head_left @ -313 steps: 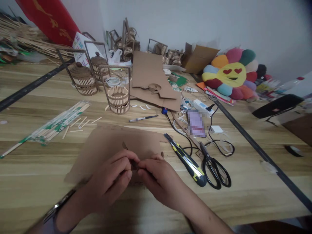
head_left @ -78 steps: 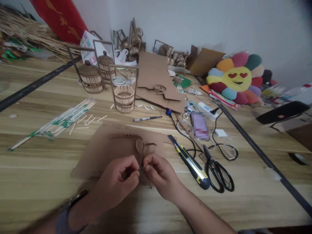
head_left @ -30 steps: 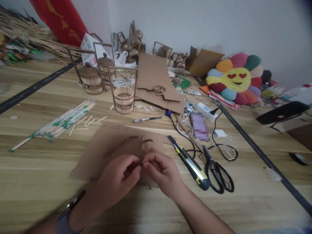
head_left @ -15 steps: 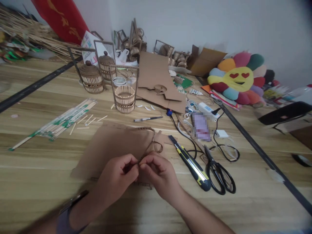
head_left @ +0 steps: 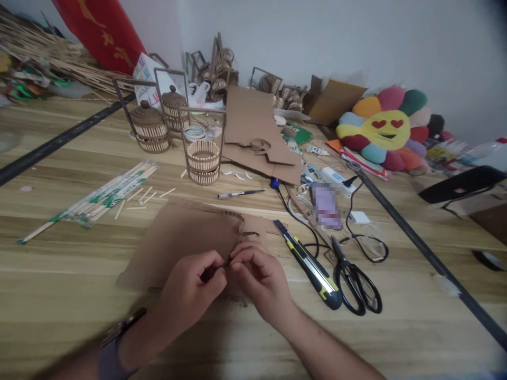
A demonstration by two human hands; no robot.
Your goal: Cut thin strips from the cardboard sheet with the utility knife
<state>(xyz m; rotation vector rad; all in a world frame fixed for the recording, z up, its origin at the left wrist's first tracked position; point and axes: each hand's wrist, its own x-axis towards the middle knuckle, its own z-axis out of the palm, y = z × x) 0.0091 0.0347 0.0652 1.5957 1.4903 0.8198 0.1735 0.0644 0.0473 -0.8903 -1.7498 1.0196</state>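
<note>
A thin brown cardboard strip (head_left: 241, 226) with a curled end runs up from between my fingertips. My left hand (head_left: 198, 279) pinches it from the left, thumb against forefinger. Close beside it, my right hand (head_left: 259, 279) is closed on the same strip, its fingertips almost touching those of the left. Both hands are over a flat cardboard sheet (head_left: 186, 232) on the wooden table. The fingers hide the part of the strip they grip. To the right of my right hand lie a yellow and black utility knife (head_left: 311, 266) and black-handled scissors (head_left: 354, 279).
A small stick basket (head_left: 203, 161) with a tall handle stands beyond the sheet, with two lidded ones behind it. Bagged sticks (head_left: 111, 195) lie left, a pen (head_left: 241, 194) ahead. Cables, a power strip (head_left: 336, 179) and a pixelated purple object (head_left: 327, 206) lie at right.
My right hand has shifted slightly right, its fingertips now a little apart from the left ones. The strip's loop beyond them has turned and looks flatter.
</note>
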